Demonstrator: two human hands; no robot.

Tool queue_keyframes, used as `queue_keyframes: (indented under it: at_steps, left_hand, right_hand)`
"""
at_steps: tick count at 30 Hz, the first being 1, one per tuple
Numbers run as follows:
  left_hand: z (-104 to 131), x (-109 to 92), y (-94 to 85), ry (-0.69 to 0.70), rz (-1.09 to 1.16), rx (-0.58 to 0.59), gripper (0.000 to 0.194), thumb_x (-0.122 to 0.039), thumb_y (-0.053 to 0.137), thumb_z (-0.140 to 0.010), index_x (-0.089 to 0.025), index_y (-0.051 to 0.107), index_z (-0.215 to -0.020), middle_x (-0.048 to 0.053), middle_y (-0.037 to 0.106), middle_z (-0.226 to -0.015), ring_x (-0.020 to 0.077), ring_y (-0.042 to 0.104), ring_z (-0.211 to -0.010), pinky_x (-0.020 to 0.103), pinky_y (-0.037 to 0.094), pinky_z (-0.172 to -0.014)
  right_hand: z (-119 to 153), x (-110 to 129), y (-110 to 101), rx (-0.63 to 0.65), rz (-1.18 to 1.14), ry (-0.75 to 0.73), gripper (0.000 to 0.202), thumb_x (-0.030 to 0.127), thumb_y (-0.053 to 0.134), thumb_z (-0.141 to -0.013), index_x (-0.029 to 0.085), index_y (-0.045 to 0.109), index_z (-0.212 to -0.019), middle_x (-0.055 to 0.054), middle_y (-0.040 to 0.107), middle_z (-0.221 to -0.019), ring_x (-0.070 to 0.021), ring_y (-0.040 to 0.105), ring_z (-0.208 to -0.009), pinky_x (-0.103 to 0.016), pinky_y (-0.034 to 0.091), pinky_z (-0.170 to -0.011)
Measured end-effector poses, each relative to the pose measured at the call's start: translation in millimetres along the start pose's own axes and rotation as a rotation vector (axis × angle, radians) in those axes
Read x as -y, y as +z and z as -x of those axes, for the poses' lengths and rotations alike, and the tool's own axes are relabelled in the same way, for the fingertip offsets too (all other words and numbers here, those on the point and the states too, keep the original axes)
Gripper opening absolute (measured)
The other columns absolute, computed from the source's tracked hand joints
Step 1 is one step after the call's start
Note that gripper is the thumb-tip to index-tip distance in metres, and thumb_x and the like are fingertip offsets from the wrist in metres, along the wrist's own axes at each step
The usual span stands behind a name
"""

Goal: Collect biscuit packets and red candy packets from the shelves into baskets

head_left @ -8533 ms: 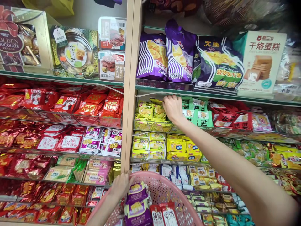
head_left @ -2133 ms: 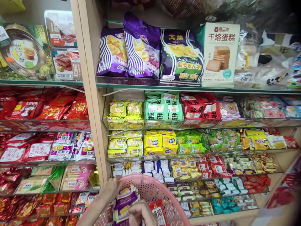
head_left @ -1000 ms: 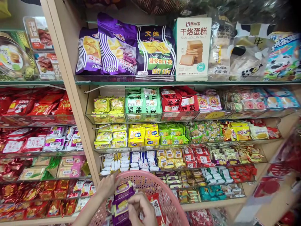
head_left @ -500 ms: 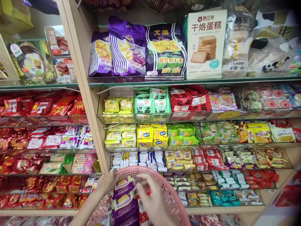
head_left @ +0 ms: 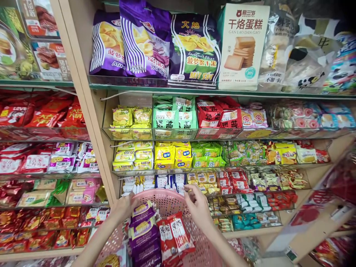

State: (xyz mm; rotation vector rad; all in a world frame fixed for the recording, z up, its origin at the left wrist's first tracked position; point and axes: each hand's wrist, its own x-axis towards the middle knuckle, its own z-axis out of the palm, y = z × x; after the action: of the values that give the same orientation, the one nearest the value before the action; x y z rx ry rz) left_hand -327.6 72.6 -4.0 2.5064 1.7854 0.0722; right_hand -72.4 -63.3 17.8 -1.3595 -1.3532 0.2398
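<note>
My left hand (head_left: 121,208) is closed on the left rim of a pink plastic basket (head_left: 164,193) with holes in its wall. My right hand (head_left: 197,202) is over the basket's far right rim, its fingers loosely bent and apart, with nothing visible in them. Inside the basket lie purple soda biscuit packs (head_left: 144,230) in a stacked row. Beside them rest two red-and-white snack packets (head_left: 175,235). A pack with a round biscuit picture (head_left: 111,260) shows at the basket's lower left.
Tiered clear bins of wrapped snacks face me, with yellow packets (head_left: 172,152), green packets (head_left: 175,113) and red-and-white packets (head_left: 233,181). Above, a glass shelf holds purple chip bags (head_left: 146,40) and a cake box (head_left: 244,46). A wooden upright (head_left: 86,111) divides the shelving.
My right hand has moved up and right, out of the basket to its rim, uncovering the red-and-white packets. My left hand stays on the rim. The view has shifted slightly.
</note>
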Motion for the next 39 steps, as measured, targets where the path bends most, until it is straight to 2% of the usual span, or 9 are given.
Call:
queue_keyframes:
  at_steps: [4, 9, 14, 20, 30, 34, 39]
  left_hand:
    - [-2.7, -12.4, -3.8, 0.023, -0.012, 0.003, 0.045, -0.047, 0.024, -0.087, -0.019, 0.051, -0.109, 0.014, 0.068, -0.096, 0.0293, 0.062, -0.093, 0.036, 0.044, -0.073]
    - [-3.5, -20.1, -9.2, 0.026, -0.002, -0.009, 0.045, -0.047, 0.025, -0.087, -0.018, 0.052, -0.108, 0.013, 0.069, -0.091, 0.0281, 0.063, -0.090, 0.035, 0.043, -0.071]
    - [-2.9, -11.7, -6.4, 0.021, 0.014, -0.018, 0.044, -0.046, 0.025, -0.087, -0.018, 0.053, -0.105, 0.013, 0.069, -0.091, 0.0295, 0.063, -0.090, 0.035, 0.043, -0.070]
    - [-2.3, 4.2, 3.2, -0.031, 0.016, -0.016, 0.050, -0.046, 0.027, -0.087, -0.015, 0.046, -0.121, 0.016, 0.068, -0.098, 0.0313, 0.061, -0.095, 0.037, 0.043, -0.072]
    - [4.3, 12.4, -0.5, -0.054, 0.015, -0.008, 0.045, -0.047, 0.026, -0.087, -0.017, 0.052, -0.110, 0.014, 0.068, -0.095, 0.0305, 0.063, -0.092, 0.035, 0.044, -0.070]
    - [6.0, 15.8, -1.2, -0.057, 0.010, -0.029, 0.043, -0.044, 0.025, -0.087, -0.018, 0.052, -0.109, 0.013, 0.068, -0.094, 0.0305, 0.063, -0.091, 0.036, 0.044, -0.069]
    - [10.4, 18.5, -4.1, -0.055, 0.007, -0.018, 0.044, -0.041, 0.023, -0.088, -0.016, 0.051, -0.111, 0.013, 0.068, -0.094, 0.0304, 0.063, -0.089, 0.035, 0.044, -0.068]
  right_hand:
    - [-4.9, -7.1, -1.7, 0.005, 0.042, -0.011, 0.018, 0.025, 0.042, -0.085, 0.019, 0.054, -0.097, -0.005, 0.055, -0.089, -0.0137, 0.052, -0.068, -0.025, 0.041, -0.060]
    - [-24.5, -10.1, -0.3, -0.016, 0.065, -0.055, 0.019, 0.025, 0.044, -0.083, 0.018, 0.056, -0.097, -0.006, 0.055, -0.096, -0.0140, 0.054, -0.071, -0.026, 0.043, -0.061]
    - [-45.1, -4.9, 3.7, -0.011, 0.082, -0.130, 0.020, 0.023, 0.044, -0.082, 0.020, 0.057, -0.097, -0.006, 0.055, -0.096, -0.0154, 0.054, -0.077, -0.027, 0.043, -0.067]
    - [-62.6, -3.4, 9.4, 0.011, 0.079, -0.175, 0.019, 0.023, 0.043, -0.084, 0.020, 0.056, -0.098, -0.006, 0.053, -0.099, -0.0162, 0.053, -0.080, -0.028, 0.044, -0.070]
    - [-86.4, 5.2, 14.7, -0.006, 0.171, -0.284, 0.021, 0.023, 0.041, -0.085, 0.020, 0.056, -0.100, -0.007, 0.054, -0.100, -0.0184, 0.054, -0.089, -0.032, 0.044, -0.078]
    - [-105.0, 27.2, 3.9, -0.021, 0.229, -0.378, 0.021, 0.023, 0.040, -0.086, 0.020, 0.056, -0.100, -0.007, 0.054, -0.099, -0.0189, 0.053, -0.091, -0.033, 0.043, -0.081]
    - [-150.9, 82.9, -27.6, -0.154, 0.315, -0.576, 0.021, 0.022, 0.040, -0.086, 0.020, 0.056, -0.100, -0.007, 0.055, -0.096, -0.0195, 0.053, -0.089, -0.033, 0.043, -0.078]
